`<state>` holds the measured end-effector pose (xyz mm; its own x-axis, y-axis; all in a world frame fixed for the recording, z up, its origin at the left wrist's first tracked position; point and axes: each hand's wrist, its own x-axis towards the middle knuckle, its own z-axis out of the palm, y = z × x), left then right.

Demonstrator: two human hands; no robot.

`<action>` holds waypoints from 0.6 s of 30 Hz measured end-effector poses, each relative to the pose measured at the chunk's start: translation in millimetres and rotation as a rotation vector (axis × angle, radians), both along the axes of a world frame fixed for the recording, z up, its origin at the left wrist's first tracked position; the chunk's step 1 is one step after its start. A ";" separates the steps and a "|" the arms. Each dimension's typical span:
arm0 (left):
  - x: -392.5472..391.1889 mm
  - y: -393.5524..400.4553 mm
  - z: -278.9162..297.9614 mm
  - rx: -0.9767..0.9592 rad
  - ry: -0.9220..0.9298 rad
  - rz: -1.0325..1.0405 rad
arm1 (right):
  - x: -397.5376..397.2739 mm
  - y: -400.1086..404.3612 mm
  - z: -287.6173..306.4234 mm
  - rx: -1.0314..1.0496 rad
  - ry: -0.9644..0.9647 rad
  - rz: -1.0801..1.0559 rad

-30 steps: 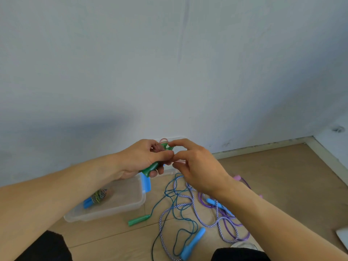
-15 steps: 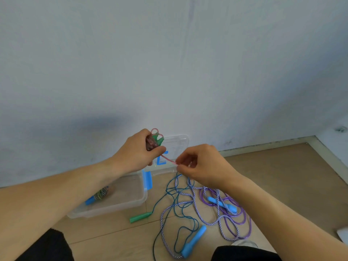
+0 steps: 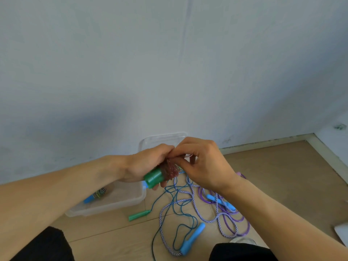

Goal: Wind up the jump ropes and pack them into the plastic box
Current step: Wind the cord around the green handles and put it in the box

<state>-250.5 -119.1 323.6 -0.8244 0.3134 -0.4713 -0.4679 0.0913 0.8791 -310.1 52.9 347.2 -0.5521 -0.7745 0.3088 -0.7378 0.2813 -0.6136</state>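
Nearest the viewer, in front of the plastic box (image 3: 105, 206), loose ropes sprawl on the wood floor (image 3: 282, 176): a striped rope with blue handles (image 3: 192, 240), a teal cord ending in a green handle (image 3: 139, 216), and a purple rope (image 3: 243, 221) farther to the box's right. They lie tangled, so each probably needs freeing before winding.

Above the box's right end, both hands meet. The left hand (image 3: 148, 164) has its fingers curled round a green-handled bundle (image 3: 160, 175), the handles serving as a core for the reddish cord coiled on them. The right hand (image 3: 203, 164) pinches the cord's free end at the bundle's top, likely tucking it so the coils cannot spring loose.

Inside the box, at its left, one wound rope with a blue handle (image 3: 94, 195) already rests. Behind the box, its clear lid (image 3: 162, 141) leans against the wall (image 3: 169, 63), leaving the opening free.
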 end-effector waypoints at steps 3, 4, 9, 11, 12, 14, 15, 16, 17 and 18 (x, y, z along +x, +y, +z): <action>1.4 -8.7 3.8 0.183 -0.041 -0.031 | 1.8 -0.1 -0.2 -0.029 -0.055 -0.067; 2.7 -11.2 5.7 0.210 -0.042 -0.034 | 2.1 0.2 0.7 -0.045 -0.096 -0.114; 9.1 -18.9 8.1 0.179 0.031 0.025 | 4.3 2.5 6.0 -0.116 -0.288 -0.232; 7.7 -21.8 9.7 0.190 0.018 0.101 | 5.4 3.0 8.1 -0.160 -0.349 -0.223; 6.2 -21.5 10.4 0.183 0.009 0.132 | 6.0 3.2 9.4 -0.178 -0.362 -0.218; 3.6 -17.0 10.2 0.184 -0.003 0.178 | 7.5 3.0 11.5 -0.196 -0.376 -0.214; 3.1 -13.7 10.3 0.199 -0.007 0.206 | 8.3 2.6 12.5 -0.198 -0.385 -0.213; 2.8 -10.3 10.1 0.221 -0.009 0.239 | 8.8 2.3 13.3 -0.197 -0.396 -0.214; 2.2 -7.5 9.5 0.245 -0.010 0.269 | 8.9 2.3 14.1 -0.197 -0.403 -0.217; 2.1 -4.3 10.6 0.268 -0.012 0.296 | 8.5 2.5 14.8 -0.199 -0.407 -0.218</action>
